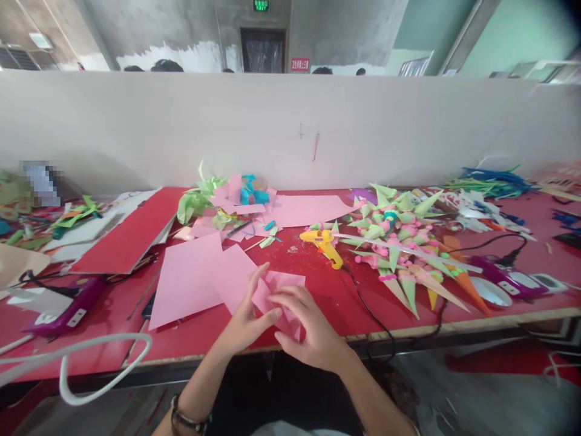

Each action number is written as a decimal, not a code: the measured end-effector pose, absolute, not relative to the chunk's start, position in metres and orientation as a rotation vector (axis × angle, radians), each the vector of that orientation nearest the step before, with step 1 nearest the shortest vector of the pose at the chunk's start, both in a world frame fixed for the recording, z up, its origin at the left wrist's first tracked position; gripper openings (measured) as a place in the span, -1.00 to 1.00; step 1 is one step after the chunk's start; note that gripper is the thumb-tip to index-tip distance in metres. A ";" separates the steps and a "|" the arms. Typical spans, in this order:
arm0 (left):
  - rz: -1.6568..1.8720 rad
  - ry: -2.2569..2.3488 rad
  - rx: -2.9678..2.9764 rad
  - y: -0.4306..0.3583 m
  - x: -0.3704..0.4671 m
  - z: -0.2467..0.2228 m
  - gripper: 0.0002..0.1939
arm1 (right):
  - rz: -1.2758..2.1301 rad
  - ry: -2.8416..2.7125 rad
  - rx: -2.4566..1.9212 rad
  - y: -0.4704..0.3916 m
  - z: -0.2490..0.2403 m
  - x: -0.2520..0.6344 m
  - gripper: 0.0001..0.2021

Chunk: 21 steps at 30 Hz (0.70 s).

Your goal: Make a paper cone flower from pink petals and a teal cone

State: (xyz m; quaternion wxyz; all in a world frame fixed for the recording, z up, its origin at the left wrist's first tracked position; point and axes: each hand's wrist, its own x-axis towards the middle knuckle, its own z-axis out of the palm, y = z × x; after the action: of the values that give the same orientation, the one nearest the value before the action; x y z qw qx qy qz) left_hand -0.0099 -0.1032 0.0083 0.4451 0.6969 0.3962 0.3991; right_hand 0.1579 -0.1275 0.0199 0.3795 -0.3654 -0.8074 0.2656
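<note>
Just above the table's near edge, a small folded sheet of pink paper (293,281) sits between my two hands, its creases partly covered by fingers. My left hand (245,321) grips its left side, with the index finger up along the edge and the thumb across the front. From the right, my right hand (313,330) curls its fingers over the same paper, thumb underneath. Flat pink sheets (188,278) lie to the left of my hands. A yellow glue gun (324,242) rests on its side beyond my right hand, with a long clear glue stick behind it.
Green, pink and orange paper cones (399,236) are piled on the right. Paper scraps (236,203) lie at the back, near a red board (131,230). Purple power strips (508,278) sit at both sides. The glue gun's black cord (363,303) runs over the table edge.
</note>
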 end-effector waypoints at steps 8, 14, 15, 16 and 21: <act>1.011 0.804 1.624 -0.101 -0.028 0.010 -0.31 | 0.611 -2.171 -1.039 -0.116 0.023 0.184 -0.50; 1.011 0.708 1.644 -0.101 -0.028 0.014 -0.30 | 0.778 -2.133 -0.986 -0.111 0.021 0.188 -0.60; 1.019 0.700 1.651 -0.101 -0.028 0.015 -0.32 | 0.788 -2.098 -0.964 -0.111 0.021 0.187 -0.64; 1.030 0.692 1.650 -0.101 -0.027 0.016 -0.35 | 0.795 -2.067 -0.940 -0.111 0.021 0.185 -0.66; 1.097 0.624 1.604 -0.101 -0.026 0.014 -0.53 | 0.746 -1.919 -0.877 -0.112 0.021 0.177 -0.78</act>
State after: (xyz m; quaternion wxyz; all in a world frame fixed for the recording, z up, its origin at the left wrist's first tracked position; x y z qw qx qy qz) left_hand -0.0261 -0.1006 0.0139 0.5228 0.6699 0.2607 0.4582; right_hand 0.1774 -0.1124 0.0207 0.4367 -0.3527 -0.7714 0.2998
